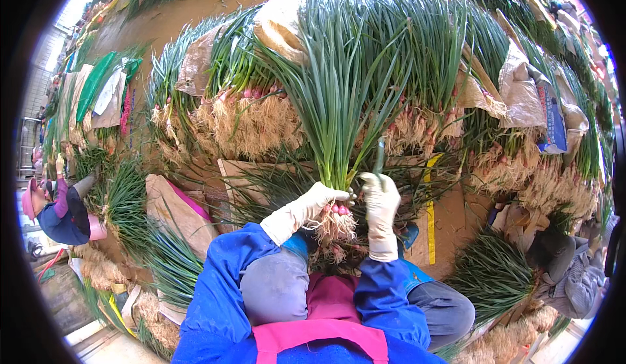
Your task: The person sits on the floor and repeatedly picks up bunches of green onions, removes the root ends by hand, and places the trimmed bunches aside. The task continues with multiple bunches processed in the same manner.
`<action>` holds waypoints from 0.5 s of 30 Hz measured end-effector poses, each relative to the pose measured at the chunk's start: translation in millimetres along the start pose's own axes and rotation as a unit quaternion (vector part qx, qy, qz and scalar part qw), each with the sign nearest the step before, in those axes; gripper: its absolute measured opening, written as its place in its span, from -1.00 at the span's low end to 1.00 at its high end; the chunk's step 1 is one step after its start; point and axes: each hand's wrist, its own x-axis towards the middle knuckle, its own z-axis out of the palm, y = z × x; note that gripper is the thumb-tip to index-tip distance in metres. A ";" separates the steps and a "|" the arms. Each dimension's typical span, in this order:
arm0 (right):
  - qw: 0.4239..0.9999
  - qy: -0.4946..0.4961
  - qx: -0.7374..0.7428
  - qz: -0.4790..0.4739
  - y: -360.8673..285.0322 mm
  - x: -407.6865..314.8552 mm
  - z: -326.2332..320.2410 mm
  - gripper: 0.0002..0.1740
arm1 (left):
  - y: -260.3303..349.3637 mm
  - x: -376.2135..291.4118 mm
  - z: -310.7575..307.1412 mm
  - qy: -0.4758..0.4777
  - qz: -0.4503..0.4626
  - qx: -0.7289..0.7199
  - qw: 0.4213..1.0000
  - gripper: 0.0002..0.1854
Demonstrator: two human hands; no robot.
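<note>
My left hand [318, 201], in a cream rubber glove, grips a bunch of green onions [337, 114] just above its small red bulbs [336, 209]. The long leaves fan away from me, while the pale roots [336, 228] hang toward my lap. Beside the bunch, on its right, my gloved right hand [380, 202] is closed around a slim blue-green piece [380, 156] that points away from me. Whether it is a blade or a leaf cannot be made out. More roots and bulbs [335, 254] lie below the bunch, between my knees.
Rows of rooted onions [249, 119] lie ahead, partly under woven sacks [281, 26]. Loose leaves [274, 183] cover cardboard [442, 222] on the wet floor. A person [61, 212] sits at far left, another [570, 276] at right. Onion piles [127, 202] flank me.
</note>
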 end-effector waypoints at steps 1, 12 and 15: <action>0.996 -0.050 -0.049 -0.057 -3.0 -3.1 11.2 -0.77 | -2.8 0.9 -0.9 -0.042 0.017 -0.002 0.999 -0.87; 0.998 -0.050 -0.032 0.033 11.1 -8.1 23.8 -0.78 | -7.0 -7.5 -0.8 -0.052 0.020 0.003 0.998 -0.87; 0.978 -0.042 -0.163 -0.127 15.8 -18.5 30.1 -0.78 | -15.7 -0.9 -5.1 0.001 0.002 0.049 0.999 -0.87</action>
